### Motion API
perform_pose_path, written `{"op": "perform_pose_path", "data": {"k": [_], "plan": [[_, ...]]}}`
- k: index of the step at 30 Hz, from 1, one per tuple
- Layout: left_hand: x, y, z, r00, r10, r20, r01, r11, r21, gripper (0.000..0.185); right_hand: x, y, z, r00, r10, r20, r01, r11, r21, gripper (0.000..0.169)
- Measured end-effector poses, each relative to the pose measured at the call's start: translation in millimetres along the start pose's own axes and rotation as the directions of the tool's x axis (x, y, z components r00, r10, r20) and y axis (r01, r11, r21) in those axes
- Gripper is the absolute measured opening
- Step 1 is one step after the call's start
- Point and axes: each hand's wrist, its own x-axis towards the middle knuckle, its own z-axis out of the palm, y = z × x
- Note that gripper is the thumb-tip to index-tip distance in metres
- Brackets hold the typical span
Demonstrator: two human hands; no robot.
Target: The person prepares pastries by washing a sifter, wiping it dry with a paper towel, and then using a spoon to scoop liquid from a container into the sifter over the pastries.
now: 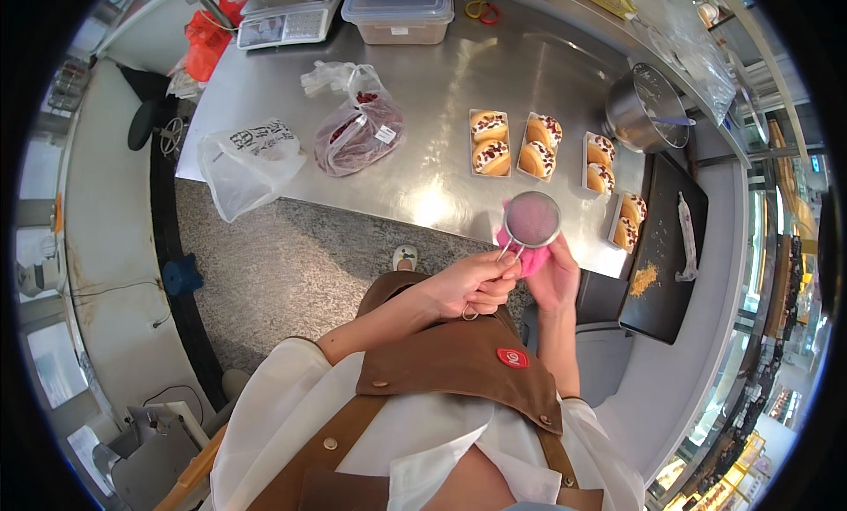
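My left hand (478,286) grips the wire handle of a small round mesh strainer (532,218). The strainer is held up just before the table's front edge, its mesh facing me. Behind it, my right hand (554,276) holds a bright pink cloth (531,263), partly hidden by the strainer. Beyond my hands, several white paper trays hold filled buns in pairs, topped with white cream and dark red bits. One pair of buns (490,143) sits farthest left; another pair of buns (630,221) lies at the right, beside a black baking tray (662,253).
On the steel table (423,114) lie a bag of dark red pieces (360,137) and a crumpled plastic bag (250,167). A scale (288,28), lidded tub (397,14) and scissors (483,11) stand at the back. A steel mixing bowl (645,110) is at right. The baking tray holds crumbs and a piping bag (687,239).
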Motion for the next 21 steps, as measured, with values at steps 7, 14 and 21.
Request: {"op": "perform_pose_path", "data": {"k": [7,14,21], "plan": [[-32.9,7.0,-11.8,0.997,0.042,-0.062,-0.044,0.999,-0.028,0.025,24.0,6.4,19.6,0.985,0.132,-0.113,-0.169,0.874,-0.455,0.036],[-69.3,37.5,-19.9,0.862,0.376,-0.34,-0.304,0.92,0.246,0.028,82.8,59.3,9.2,0.943,0.234,-0.237,-0.332,0.714,-0.617,0.043],[-72.4,47.9,-16.3,0.79,0.474,-0.39,-0.31,0.856,0.414,0.025,162.7,106.6,-8.1,0.965,0.017,0.261,0.257,-0.234,-0.938,0.043]]}}
